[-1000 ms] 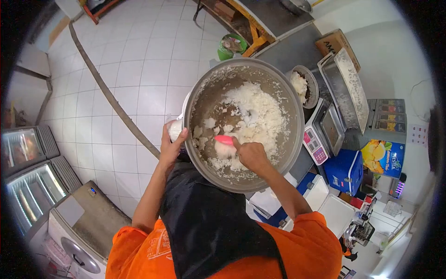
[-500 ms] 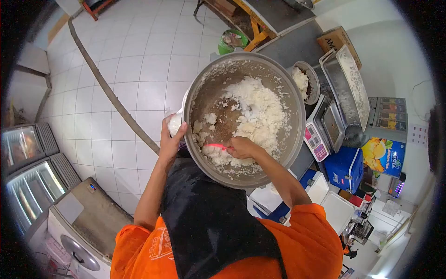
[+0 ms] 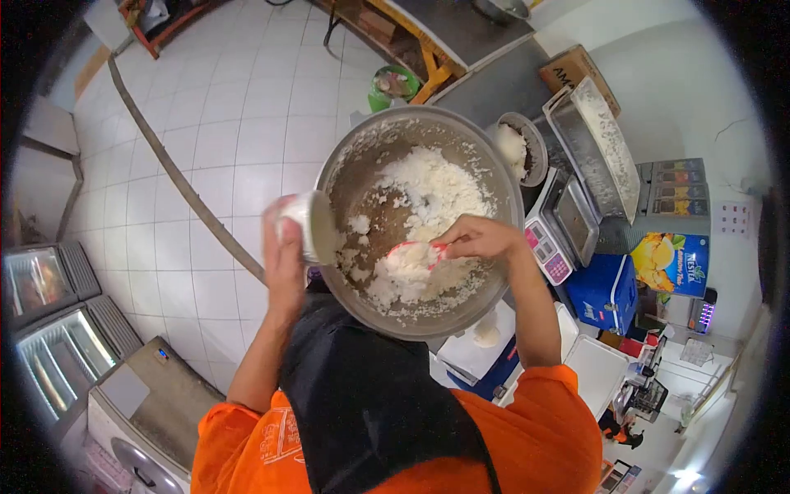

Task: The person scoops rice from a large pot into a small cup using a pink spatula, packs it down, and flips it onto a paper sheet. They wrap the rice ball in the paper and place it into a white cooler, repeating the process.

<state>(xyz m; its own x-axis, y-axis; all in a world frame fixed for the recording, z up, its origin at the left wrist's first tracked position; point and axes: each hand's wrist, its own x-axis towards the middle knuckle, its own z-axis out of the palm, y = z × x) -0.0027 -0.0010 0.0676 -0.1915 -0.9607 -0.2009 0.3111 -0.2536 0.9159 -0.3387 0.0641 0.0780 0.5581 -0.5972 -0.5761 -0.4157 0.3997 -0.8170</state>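
Note:
A wide metal pot [image 3: 512,193] in front of me holds white, rice-like grains [image 3: 432,185], heaped along its right and near sides. My right hand [image 3: 481,237] grips a red scoop [image 3: 437,255] over the pot, and a mound of the white grains covers its bowl. At the pot's left rim, my left hand [image 3: 284,259] is closed around a white cup [image 3: 316,226]. Motion blurs the cup, and its opening is tilted toward the pot; what it contains cannot be made out.
Right of the pot are a smaller bowl [image 3: 535,169] of white food, a scale [image 3: 550,247], a metal tray [image 3: 613,156] and a blue cooler box [image 3: 603,288]. A green bin [image 3: 380,97] stands beyond the pot. Along the tiled floor [image 3: 218,193] runs a long hose-like strip [image 3: 193,193].
My right hand has lifted the scoop, now heaped with white grains, and moved rightward. My left hand has raised the white cup beside the rim and tipped it toward the pot.

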